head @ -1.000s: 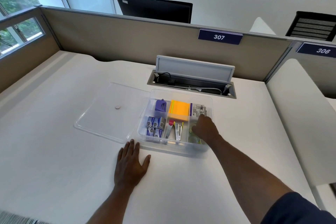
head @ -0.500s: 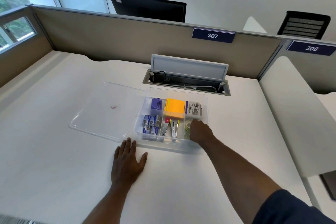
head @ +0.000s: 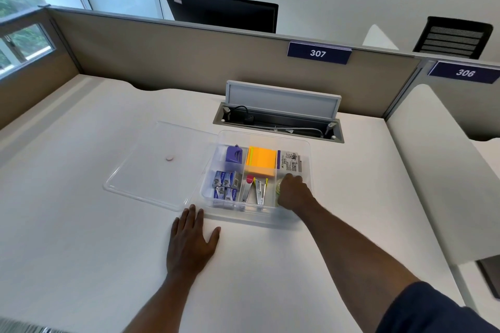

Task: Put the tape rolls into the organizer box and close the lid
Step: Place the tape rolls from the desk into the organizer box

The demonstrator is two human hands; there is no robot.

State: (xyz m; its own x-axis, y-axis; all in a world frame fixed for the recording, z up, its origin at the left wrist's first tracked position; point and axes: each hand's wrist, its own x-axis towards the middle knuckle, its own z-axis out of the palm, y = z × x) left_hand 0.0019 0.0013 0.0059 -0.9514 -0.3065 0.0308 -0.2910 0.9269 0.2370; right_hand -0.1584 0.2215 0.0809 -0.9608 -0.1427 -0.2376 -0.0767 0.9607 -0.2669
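A clear organizer box stands open on the white desk. Its clear lid lies flat to its left. My right hand reaches into the box's near right compartment, fingers curled over a pale greenish tape roll that is mostly hidden beneath it. My left hand lies flat on the desk, fingers spread, just in front of the box's near left corner. Other compartments hold a purple tool, orange sticky notes, small blue boxes and metal clips.
An open cable tray with a raised grey flap sits behind the box. A beige partition with sign 307 bounds the desk's far side. A second desk section adjoins on the right.
My right hand slid toward me inside the right compartment and now covers the tape roll at its near end. My left hand has stayed flat on the desk.
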